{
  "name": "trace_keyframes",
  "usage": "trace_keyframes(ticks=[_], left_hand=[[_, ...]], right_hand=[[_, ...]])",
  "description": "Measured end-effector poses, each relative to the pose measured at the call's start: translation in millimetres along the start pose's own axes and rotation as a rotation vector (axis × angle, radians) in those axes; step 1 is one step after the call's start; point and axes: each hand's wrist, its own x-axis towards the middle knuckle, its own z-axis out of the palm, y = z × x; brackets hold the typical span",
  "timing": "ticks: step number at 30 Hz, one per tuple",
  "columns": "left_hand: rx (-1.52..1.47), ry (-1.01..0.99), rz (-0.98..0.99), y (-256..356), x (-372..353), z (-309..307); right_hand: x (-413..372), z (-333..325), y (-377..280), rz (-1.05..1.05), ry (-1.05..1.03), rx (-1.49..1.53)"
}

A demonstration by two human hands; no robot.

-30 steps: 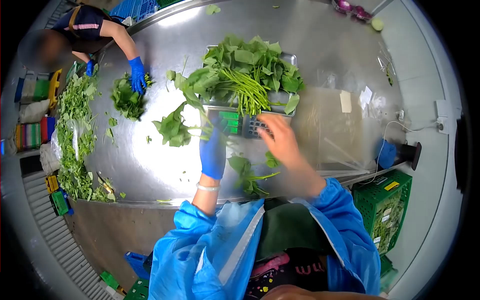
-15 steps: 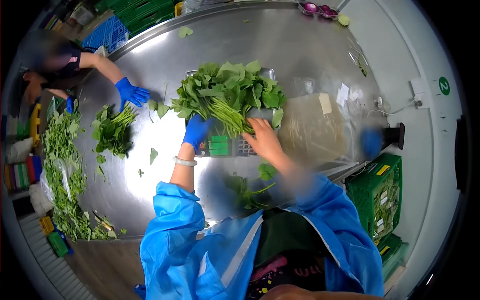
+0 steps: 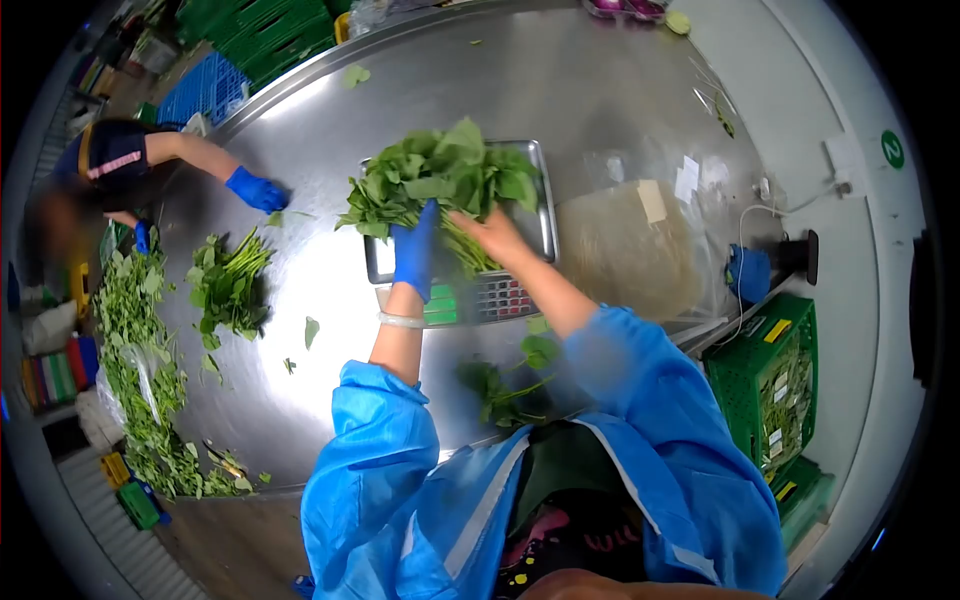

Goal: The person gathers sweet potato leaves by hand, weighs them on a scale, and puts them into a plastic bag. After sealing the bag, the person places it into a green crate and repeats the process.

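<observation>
Greens fill the scale tray; left hand lies flat against them, fingers together; right hand rests on the stems, grip unclear. Right crate holds leaves.

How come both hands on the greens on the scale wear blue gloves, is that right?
Not quite: the head view shows only the left hand in a blue glove; the right hand is bare. Both are on the greens on the scale.

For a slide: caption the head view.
Gloved left hand and bare right hand on leafy greens piled on a scale tray.
</observation>
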Motion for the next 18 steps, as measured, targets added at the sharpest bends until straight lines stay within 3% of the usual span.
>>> trace_keyframes(ticks=[2, 3, 4, 7, 8, 13, 15, 17, 18], left_hand=[[0.006, 0.063, -0.079, -7, 9, 10], [0.002, 0.146, -0.152, -13, 15, 13], [-0.085, 0.074, -0.118, -28, 23, 7], [-0.056, 0.134, -0.119, -12, -18, 44], [-0.078, 0.053, -0.087, -13, -29, 55], [0.036, -0.041, 0.08, -35, -109, 182], [0.204, -0.053, -0.045, -62, -133, 231], [-0.064, -0.137, 0.065, -126, -140, 275], [-0.132, -0.108, -0.026, -153, -139, 293]], right_hand=[[4, 8, -8, 0.04, -0.059, -0.075], [3, 6, -14, -0.081, -0.055, -0.066], [2, 10, -10, -0.108, 0.012, -0.045], [-31, -17, -33, -0.128, 0.096, 0.086], [-40, -33, -32, -0.155, 0.118, 0.036], [-114, -167, -35, -0.045, 0.22, 0.035], [-140, -218, -8, -0.065, 0.33, 0.095], [-158, -267, 27, -0.007, 0.359, 0.12], [-162, -287, 56, 0.052, 0.329, 0.125]])
